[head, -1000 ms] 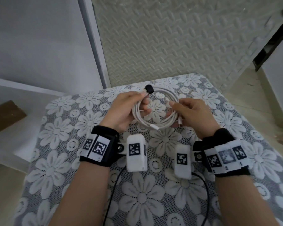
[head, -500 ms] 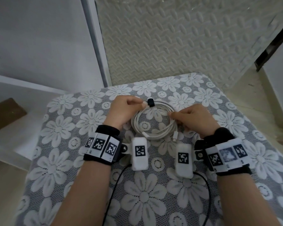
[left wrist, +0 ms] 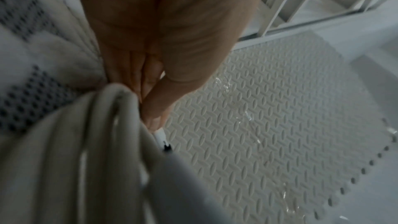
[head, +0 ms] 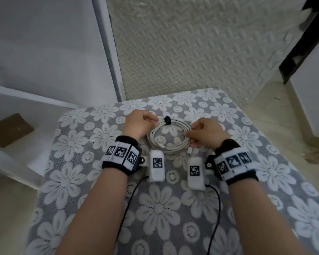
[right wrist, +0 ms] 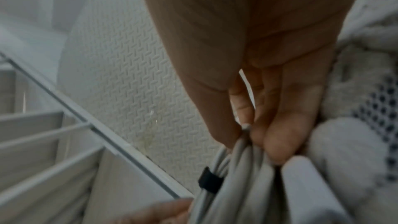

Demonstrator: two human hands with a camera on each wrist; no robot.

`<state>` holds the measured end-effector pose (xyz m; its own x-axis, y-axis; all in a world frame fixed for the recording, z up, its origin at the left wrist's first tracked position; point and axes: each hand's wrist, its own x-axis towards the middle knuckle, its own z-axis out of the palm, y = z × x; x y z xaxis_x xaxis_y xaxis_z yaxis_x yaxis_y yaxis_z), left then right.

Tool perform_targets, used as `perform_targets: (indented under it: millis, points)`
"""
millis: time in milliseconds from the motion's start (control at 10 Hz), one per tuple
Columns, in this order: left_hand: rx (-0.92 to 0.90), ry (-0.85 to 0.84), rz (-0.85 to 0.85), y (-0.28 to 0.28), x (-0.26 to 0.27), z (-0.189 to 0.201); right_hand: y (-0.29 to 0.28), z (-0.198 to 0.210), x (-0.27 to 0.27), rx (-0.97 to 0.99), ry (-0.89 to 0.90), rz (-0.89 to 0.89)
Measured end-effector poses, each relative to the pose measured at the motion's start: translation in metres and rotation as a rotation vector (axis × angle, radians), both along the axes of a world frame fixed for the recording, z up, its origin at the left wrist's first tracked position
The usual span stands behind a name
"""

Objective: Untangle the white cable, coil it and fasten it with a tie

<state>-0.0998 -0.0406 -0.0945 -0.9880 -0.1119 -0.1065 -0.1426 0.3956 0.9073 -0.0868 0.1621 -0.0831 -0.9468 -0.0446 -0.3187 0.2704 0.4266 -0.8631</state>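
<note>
Coiled white cable (head: 168, 138) on floral cloth (head: 103, 181), black tie (head: 167, 120) fastened, left hand (head: 137, 124) and right hand (head: 206, 134) pinching opposite sides

The light is dim, flat and cool, with weak contrast throughout. In the head view the flowered tablecloth (head: 173, 208) is the sharpest area; beyond its far edge the embossed wall panel (head: 191, 52) bends with wide-angle distortion, and the far right corner smears into motion blur. Shadows on the cloth are faint and soft. Both wrist views are grainy and soft (the nearest white cable (left wrist: 64, 159) strands are badly out of focus). Small specular glints dot the panel in the left wrist view.
</note>
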Motion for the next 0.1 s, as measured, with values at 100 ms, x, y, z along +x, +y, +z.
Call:
perform_targets:
  millis: [100]
  points:
    - [-0.095,-0.025,0.020,0.0072,0.0033,0.0074,-0.0101,0.0065,0.0035,0.112,0.006,-0.003]
